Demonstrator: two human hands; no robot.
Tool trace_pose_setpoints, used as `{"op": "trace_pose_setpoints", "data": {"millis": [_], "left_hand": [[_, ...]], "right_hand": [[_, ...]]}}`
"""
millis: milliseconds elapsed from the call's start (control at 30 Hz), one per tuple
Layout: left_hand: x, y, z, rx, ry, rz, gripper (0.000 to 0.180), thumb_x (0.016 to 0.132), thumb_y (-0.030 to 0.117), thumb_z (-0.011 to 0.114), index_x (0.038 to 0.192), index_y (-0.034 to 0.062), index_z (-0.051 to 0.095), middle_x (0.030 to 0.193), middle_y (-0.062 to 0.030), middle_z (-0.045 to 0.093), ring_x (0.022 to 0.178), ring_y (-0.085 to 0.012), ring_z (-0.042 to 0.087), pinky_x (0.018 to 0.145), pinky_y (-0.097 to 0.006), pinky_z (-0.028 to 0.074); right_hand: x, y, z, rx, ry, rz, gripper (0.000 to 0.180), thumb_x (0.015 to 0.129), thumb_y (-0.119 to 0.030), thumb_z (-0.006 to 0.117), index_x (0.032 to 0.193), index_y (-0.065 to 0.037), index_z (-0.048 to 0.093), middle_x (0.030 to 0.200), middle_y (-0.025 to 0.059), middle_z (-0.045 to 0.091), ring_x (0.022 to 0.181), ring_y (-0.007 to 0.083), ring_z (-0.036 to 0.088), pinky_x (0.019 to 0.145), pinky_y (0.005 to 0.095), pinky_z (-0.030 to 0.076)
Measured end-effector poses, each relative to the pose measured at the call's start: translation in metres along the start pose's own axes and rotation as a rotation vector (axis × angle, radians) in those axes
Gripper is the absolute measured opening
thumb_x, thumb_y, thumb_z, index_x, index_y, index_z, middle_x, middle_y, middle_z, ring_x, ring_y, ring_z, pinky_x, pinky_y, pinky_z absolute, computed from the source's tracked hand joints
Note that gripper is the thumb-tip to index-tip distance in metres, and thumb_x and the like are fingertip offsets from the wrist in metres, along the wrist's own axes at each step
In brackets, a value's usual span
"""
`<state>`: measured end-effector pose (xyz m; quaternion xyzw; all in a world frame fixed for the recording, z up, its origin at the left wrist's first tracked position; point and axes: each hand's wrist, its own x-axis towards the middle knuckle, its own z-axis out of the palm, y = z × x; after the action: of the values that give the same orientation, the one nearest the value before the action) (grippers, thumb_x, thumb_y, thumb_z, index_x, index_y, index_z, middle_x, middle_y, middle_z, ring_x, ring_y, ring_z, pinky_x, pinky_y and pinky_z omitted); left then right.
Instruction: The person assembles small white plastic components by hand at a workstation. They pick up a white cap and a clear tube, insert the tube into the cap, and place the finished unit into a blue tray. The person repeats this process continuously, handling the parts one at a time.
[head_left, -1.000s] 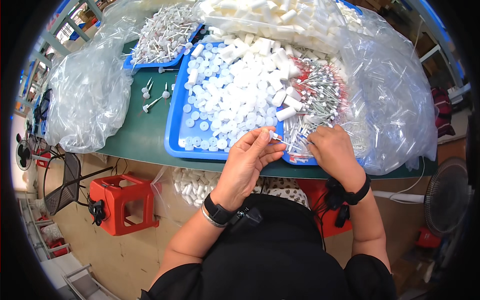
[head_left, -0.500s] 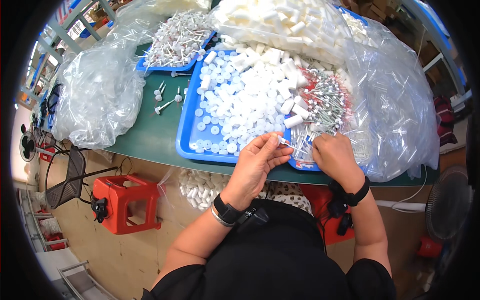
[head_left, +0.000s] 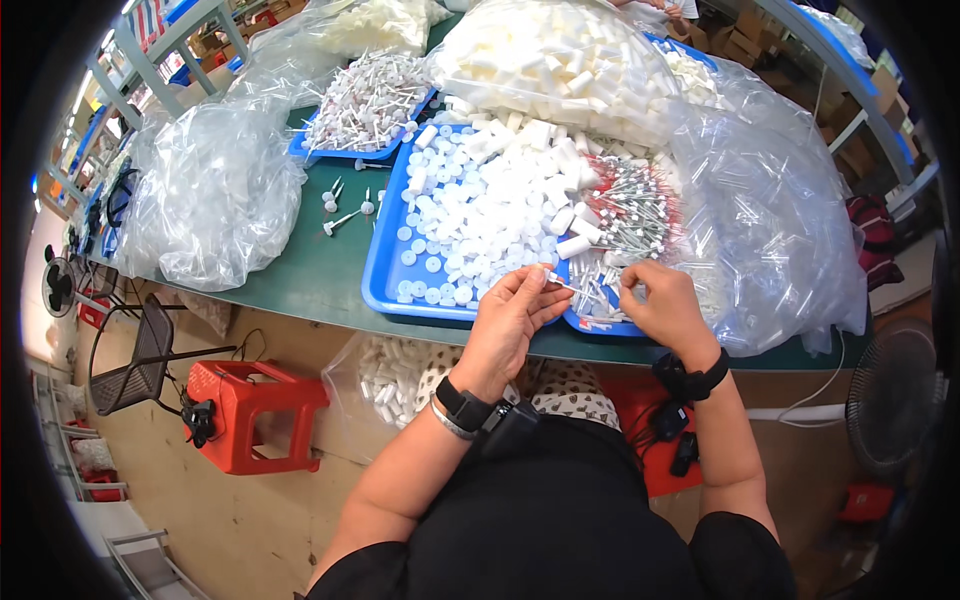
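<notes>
My left hand (head_left: 505, 325) is closed, pinching a small white plastic piece with a thin metal pin (head_left: 563, 285) pointing right. It is just over the front edge of a blue tray (head_left: 382, 280) of translucent round discs (head_left: 432, 264) and white foam-like cylinders (head_left: 573, 247). My right hand (head_left: 668, 306) is close by on the right, thumb and index finger curled together in a pinch. Anything between those fingertips is too small to make out. Beneath the hands, a smaller blue tray (head_left: 600, 327) holds loose metal pins, with a pile of red-and-silver pins (head_left: 640, 205) behind.
A big clear bag of cream cylinders (head_left: 560, 50) lies behind the trays. Crumpled plastic bags sit left (head_left: 215, 200) and right (head_left: 770, 230). Another blue tray (head_left: 372, 153) at the back left holds pin-and-disc pieces. A red stool (head_left: 235, 410) stands on the floor, left.
The view has shifted slightly. My right thumb and index finger now show in a rounded pinch, a little farther from the pin. My left hand keeps its hold on the white piece.
</notes>
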<state>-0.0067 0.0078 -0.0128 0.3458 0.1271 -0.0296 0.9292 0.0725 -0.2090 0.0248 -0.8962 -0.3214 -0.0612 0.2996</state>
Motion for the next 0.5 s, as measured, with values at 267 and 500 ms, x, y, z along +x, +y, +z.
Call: {"op": "trace_pose_setpoints", "data": {"millis": [267,500], "left_hand": [[-0.005,0.001,0.014,-0.04,-0.023,-0.005,0.03,0.102,0.025,0.061,0.119,0.0006,0.06,0.107,-0.0118,0.066,0.104,-0.0243,0.068,0.093,-0.035,0.057],[-0.004,0.003,0.021,-0.044,-0.01,-0.031,0.031,0.102,0.026,0.061,0.119,0.0009,0.06,0.108,-0.0124,0.067,0.103,-0.0232,0.068,0.093,-0.034,0.057]], "right_hand": [[-0.018,-0.012,0.001,0.619,0.007,0.262,0.009,0.089,-0.004,0.068,0.097,0.001,0.068,0.079,0.0024,0.066,0.067,0.0087,0.061,0.061,0.0262,0.05],[-0.015,-0.032,-0.009,0.373,0.028,0.104,0.014,0.088,-0.004,0.071,0.101,0.001,0.069,0.085,0.0066,0.064,0.071,0.0135,0.061,0.064,0.0275,0.049]]}}
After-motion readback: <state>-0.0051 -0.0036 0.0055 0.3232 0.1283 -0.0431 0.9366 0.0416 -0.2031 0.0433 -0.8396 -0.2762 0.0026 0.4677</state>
